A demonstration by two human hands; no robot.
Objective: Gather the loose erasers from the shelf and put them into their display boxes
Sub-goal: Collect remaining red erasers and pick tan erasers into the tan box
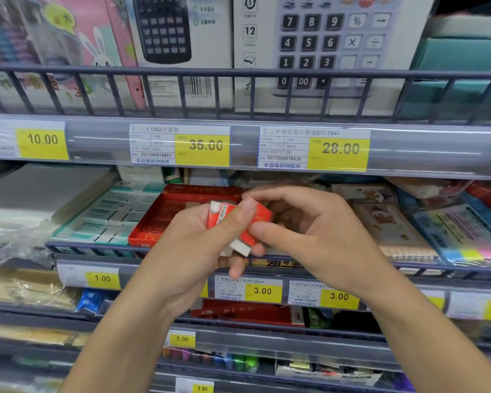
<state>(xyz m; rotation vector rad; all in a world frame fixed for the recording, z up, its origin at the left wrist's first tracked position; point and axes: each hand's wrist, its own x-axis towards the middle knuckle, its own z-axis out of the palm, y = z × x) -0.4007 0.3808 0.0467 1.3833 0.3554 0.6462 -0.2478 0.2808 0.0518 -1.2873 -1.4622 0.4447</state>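
Head view: left hand (199,239) grips a bunch of red-sleeved erasers (233,222); right hand (304,222) pinches 1 between thumb and forefinger. Gathering seems done; next, slotting them into the red display box (165,219) just behind.

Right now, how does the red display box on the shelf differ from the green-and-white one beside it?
The red display box looks only partly filled, with bare space toward its right; the green-and-white box shows close rows of erasers. The erasers held in both hands have red sleeves, matching the red box, not the green-and-white box. Both are shallow open trays behind the same wire rail.
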